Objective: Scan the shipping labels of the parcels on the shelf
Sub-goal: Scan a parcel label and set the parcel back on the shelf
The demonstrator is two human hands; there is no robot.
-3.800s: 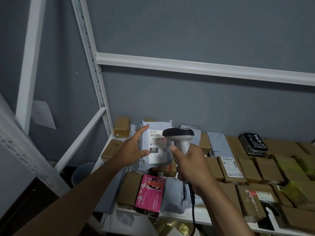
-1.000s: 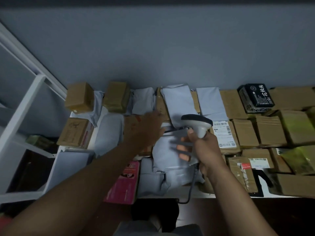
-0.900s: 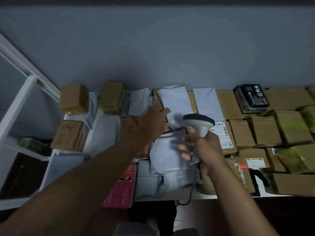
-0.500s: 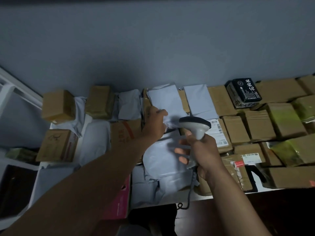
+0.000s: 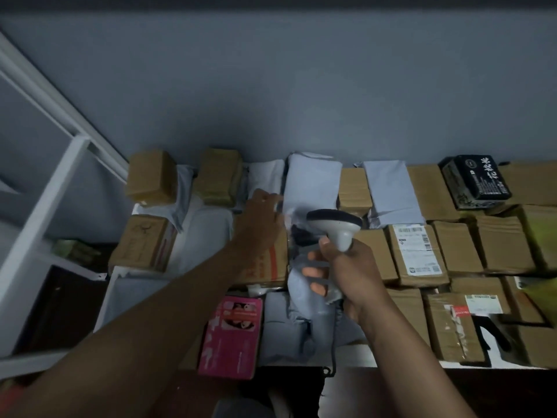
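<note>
White shelf upright (image 5: 45, 188) at far left, dark gap below; brown boxes (image 5: 150, 178) crowding the back-left corner against the wall. Left hand (image 5: 260, 218) reaching in, fingers curled on the lower left edge of a grey mailer (image 5: 312, 184), seemingly pinching it. Right hand (image 5: 346, 273) wrapped around the scanner (image 5: 336, 226), head over that mailer's near end. Labelled carton (image 5: 417, 251) just right, parcels packed edge to edge to the shelf front
</note>
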